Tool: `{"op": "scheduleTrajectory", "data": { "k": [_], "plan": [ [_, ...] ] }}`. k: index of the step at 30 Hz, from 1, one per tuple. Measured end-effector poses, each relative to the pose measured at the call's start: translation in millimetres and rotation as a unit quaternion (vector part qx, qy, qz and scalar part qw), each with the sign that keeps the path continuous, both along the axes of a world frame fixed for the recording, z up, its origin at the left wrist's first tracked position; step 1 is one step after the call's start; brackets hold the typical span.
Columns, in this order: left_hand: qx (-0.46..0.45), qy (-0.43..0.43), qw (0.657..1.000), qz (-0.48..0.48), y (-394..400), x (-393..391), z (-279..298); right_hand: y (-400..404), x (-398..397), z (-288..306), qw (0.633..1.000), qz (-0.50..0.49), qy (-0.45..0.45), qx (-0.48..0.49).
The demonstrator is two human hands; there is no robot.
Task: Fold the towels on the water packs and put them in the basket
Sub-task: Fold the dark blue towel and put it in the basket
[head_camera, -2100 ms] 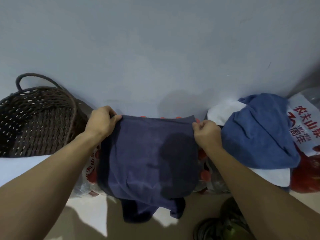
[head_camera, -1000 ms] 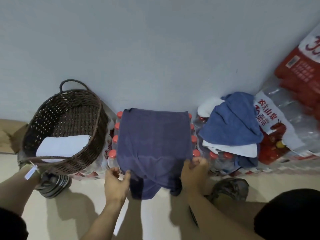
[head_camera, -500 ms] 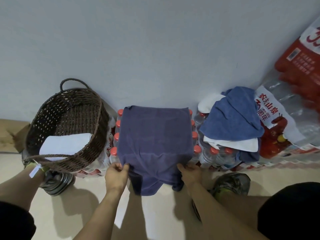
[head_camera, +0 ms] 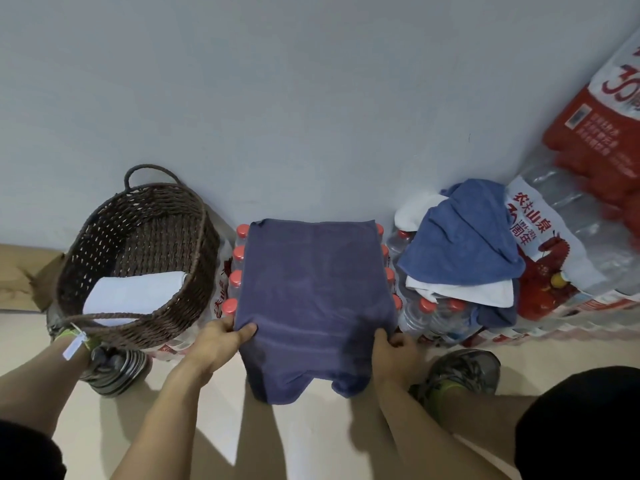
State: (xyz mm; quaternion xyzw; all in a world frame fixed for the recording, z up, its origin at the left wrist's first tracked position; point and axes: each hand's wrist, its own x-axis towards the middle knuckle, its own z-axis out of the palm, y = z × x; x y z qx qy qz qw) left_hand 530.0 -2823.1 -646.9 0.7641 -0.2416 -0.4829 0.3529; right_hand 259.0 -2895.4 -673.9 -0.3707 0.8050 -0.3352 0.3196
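Both hands moved down from the far corners to the near edge: left hand (head_camera: pixel 216 344) pinching the dark navy terry towel (head_camera: pixel 313 289) at its near-left corner, right hand (head_camera: pixel 394 351) gripping the near-right corner, towel now spread flat over the pack of red-capped water bottles (head_camera: pixel 235 271) with its lower part hanging past the front. Probably ready for lifting that hanging part up and away into a fold. To the left of the left hand, brown woven wicker basket (head_camera: pixel 145 244) holding one folded white towel (head_camera: pixel 133 296); to the right of the right hand, crumpled blue and white towels (head_camera: pixel 464 251) waiting.
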Motion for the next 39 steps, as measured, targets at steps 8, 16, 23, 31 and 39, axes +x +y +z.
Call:
{"op": "scheduleTrajectory", "data": {
  "k": [8,16,23,31,39],
  "plan": [
    [-0.041,-0.065,0.997,-0.017,-10,11,42,-14,3,32,0.992,-0.027,-0.034,-0.114],
    [-0.195,0.167,0.944,0.205,-35,4,61,-57,17,72,0.965,0.019,-0.166,-0.200],
    [-0.160,-0.120,0.979,-0.043,-34,-14,41,-79,9,83,0.965,0.262,-0.014,-0.005],
    [-0.133,-0.307,0.931,0.142,-6,-46,1,-34,38,60,0.934,0.282,0.117,-0.187],
    [-0.051,-0.140,0.977,0.151,15,-60,-44,8,78,21,0.869,0.461,-0.013,-0.179]
  ]
}}
